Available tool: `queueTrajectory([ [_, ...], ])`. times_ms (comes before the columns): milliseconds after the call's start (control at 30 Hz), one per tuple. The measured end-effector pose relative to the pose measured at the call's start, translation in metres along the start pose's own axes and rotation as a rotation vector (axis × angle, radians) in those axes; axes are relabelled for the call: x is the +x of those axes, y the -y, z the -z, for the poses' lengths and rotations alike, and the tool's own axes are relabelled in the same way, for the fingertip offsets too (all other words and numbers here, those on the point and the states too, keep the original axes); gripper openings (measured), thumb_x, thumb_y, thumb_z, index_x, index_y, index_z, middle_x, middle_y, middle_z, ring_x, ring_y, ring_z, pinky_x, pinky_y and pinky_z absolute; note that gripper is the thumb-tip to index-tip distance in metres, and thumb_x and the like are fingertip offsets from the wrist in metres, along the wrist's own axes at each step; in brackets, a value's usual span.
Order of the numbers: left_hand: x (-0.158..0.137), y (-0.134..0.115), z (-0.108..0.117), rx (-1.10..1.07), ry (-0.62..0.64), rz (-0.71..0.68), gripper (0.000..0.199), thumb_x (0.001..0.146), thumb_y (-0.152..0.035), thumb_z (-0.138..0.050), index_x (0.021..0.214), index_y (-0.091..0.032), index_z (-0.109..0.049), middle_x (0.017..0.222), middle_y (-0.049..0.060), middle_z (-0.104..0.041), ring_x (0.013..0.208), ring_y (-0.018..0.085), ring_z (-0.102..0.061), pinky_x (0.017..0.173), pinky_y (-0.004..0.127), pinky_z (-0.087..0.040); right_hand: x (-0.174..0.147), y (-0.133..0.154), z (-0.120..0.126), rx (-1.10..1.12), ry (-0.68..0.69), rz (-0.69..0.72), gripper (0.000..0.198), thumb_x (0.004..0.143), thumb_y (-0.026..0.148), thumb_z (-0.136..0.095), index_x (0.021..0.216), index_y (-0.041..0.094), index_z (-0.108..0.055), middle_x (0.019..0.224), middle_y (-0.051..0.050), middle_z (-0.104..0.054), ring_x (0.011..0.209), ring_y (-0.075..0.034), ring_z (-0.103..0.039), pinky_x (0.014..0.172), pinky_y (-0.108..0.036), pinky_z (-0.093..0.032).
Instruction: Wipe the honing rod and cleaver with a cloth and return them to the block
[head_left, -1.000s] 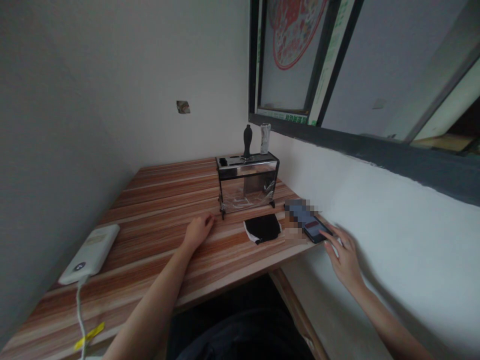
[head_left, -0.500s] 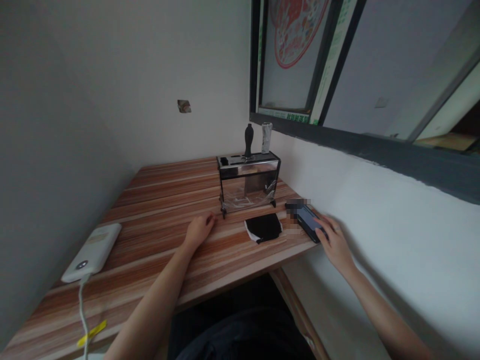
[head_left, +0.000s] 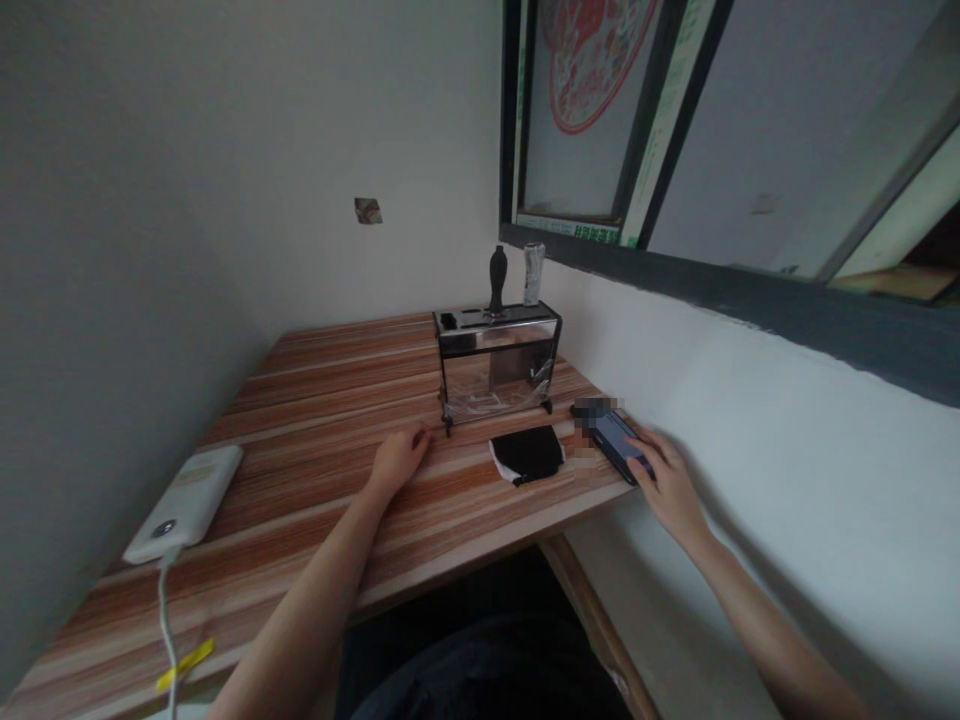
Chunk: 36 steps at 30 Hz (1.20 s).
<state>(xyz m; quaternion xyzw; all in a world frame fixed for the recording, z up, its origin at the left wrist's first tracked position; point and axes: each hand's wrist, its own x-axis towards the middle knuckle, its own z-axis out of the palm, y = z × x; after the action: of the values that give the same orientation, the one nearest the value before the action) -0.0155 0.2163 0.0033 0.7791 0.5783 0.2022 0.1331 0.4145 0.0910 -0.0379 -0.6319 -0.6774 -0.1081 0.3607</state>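
Note:
My left hand (head_left: 400, 461) rests on the wood-grain table with its fingers curled in; nothing shows in it. Just beyond its fingertips stands a knife block (head_left: 498, 335) with a metal band and clear sides. One dark handle (head_left: 497, 280) and one handle wrapped in clear plastic (head_left: 533, 274) stick up from its top. At the table's right edge, my right hand (head_left: 667, 485) grips the near end of a dark phone (head_left: 616, 438), thumb over its face. The phone's far end is blurred out. Between my hands lies a flat black piece with white edges (head_left: 528, 454).
On the left of the table (head_left: 315, 400) lies a white power bank (head_left: 184, 505). A white cable (head_left: 164, 610) runs from it past a yellow strip (head_left: 185, 665) to the front edge. White walls border the far and right sides, with a dark window frame (head_left: 712, 265) above.

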Motion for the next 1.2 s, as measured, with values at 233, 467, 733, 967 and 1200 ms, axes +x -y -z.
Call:
queueTrajectory([
  [233, -0.001, 0.000, -0.001, 0.007, -0.005, 0.011, 0.024, 0.093, -0.028, -0.043, 0.095, -0.023, -0.066, 0.098, 0.006, -0.073, 0.090, 0.022, -0.067, 0.075, 0.026, -0.045, -0.001, 0.000, 0.001, 0.018, -0.024, -0.026, 0.046, 0.095, 0.046, -0.038, 0.133, 0.023, -0.051, 0.134, -0.015, -0.051, 0.125, -0.032, -0.047, 0.105, -0.054, -0.039],
  [467, 0.001, 0.002, -0.002, 0.007, 0.004, 0.016, 0.025, 0.093, -0.030, -0.043, 0.096, -0.023, -0.067, 0.097, 0.006, -0.073, 0.091, 0.023, -0.067, 0.076, 0.028, -0.046, -0.005, -0.001, 0.001, 0.039, -0.031, -0.029, 0.045, 0.095, 0.046, -0.039, 0.131, 0.022, -0.053, 0.132, -0.015, -0.052, 0.124, -0.032, -0.048, 0.105, -0.053, -0.039],
  [733, 0.000, 0.001, -0.001, 0.005, 0.000, 0.023, 0.026, 0.093, -0.031, -0.042, 0.096, -0.023, -0.067, 0.098, 0.007, -0.073, 0.094, 0.023, -0.067, 0.080, 0.028, -0.046, -0.005, 0.002, 0.007, 0.076, -0.041, -0.041, 0.043, 0.096, 0.044, -0.039, 0.128, 0.022, -0.054, 0.128, -0.014, -0.053, 0.120, -0.030, -0.050, 0.105, -0.051, -0.040],
  [967, 0.000, 0.002, -0.001, -0.002, 0.004, 0.012, 0.025, 0.092, -0.030, -0.042, 0.096, -0.023, -0.066, 0.097, 0.006, -0.073, 0.093, 0.023, -0.067, 0.079, 0.028, -0.046, -0.004, 0.001, 0.008, 0.093, -0.048, -0.045, 0.041, 0.096, 0.044, -0.039, 0.126, 0.022, -0.055, 0.125, -0.014, -0.055, 0.118, -0.030, -0.051, 0.104, -0.051, -0.040],
  [1200, 0.001, 0.003, -0.002, -0.005, 0.001, 0.009, 0.026, 0.092, -0.032, -0.042, 0.095, -0.024, -0.067, 0.097, 0.006, -0.073, 0.091, 0.022, -0.067, 0.078, 0.028, -0.047, -0.009, 0.003, 0.011, 0.123, -0.059, -0.053, 0.039, 0.095, 0.043, -0.042, 0.126, 0.022, -0.056, 0.124, -0.013, -0.056, 0.117, -0.029, -0.052, 0.103, -0.050, -0.041],
])
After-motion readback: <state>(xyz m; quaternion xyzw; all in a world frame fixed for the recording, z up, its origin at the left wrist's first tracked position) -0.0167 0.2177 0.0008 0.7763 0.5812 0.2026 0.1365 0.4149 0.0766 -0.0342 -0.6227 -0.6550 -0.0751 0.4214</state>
